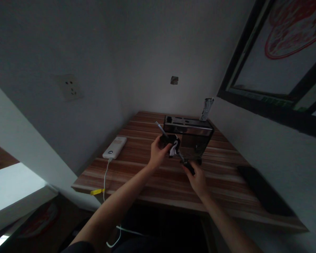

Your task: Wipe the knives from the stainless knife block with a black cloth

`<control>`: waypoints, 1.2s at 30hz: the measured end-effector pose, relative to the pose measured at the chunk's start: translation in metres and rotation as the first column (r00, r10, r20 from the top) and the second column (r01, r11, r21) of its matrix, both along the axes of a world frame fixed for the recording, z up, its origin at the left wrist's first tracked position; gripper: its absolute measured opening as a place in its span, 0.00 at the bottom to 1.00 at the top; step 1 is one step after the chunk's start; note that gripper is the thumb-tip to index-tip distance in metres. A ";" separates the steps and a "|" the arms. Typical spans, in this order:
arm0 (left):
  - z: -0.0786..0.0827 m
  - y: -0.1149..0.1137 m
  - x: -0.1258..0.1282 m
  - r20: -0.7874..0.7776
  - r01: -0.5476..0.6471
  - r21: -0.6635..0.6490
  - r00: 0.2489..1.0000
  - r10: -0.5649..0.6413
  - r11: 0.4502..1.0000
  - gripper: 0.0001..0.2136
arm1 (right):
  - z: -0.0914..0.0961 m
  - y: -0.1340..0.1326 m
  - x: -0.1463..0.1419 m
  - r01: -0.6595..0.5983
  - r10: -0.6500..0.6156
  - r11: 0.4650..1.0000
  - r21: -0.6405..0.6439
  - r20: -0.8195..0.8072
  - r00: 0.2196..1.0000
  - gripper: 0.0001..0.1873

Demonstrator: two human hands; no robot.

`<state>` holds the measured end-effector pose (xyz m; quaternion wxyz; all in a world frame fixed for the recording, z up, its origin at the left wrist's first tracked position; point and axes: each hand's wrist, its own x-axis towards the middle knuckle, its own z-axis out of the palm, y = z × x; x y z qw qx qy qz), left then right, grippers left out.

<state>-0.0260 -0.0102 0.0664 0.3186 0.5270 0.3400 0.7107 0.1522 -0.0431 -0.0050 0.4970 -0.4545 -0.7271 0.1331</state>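
My right hand (196, 175) is closed around the black handle of a sharpening steel (162, 129), a slim metal rod that points up and to the left. Wrapped around the middle of the rod is a black cloth with white patches (174, 147), which hides that stretch of metal. My left hand (158, 151) grips this cloth, thumb on the near side. The bare tip of the rod sticks out past the left hand. Just behind both hands stands a dark, see-through knife block (189, 130) with slots in its top.
A silvery, crumpled-looking strip (206, 109) rises from the block's right end. On the wooden table (139, 179), a white power bank (114, 147) with a cable lies left; a flat black object (264, 189) lies right. Walls enclose the back and sides; a socket (69, 87) is left.
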 end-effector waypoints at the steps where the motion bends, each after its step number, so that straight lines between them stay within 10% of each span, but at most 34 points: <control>1: -0.003 -0.002 0.003 -0.041 0.019 -0.009 0.999 -0.019 1.000 0.09 | 0.000 0.000 0.000 0.004 -0.004 1.000 0.004 -0.001 1.000 0.13; 17: -0.030 -0.009 0.033 -0.309 0.194 -0.151 0.922 -0.232 0.969 0.16 | -0.001 0.000 0.006 0.016 -0.020 0.998 -0.053 -0.076 0.997 0.13; 36: -0.008 -0.007 0.021 -0.194 0.152 -0.131 0.965 -0.175 0.980 0.12 | 0.008 -0.003 0.002 0.025 -0.026 0.999 -0.023 -0.052 0.998 0.11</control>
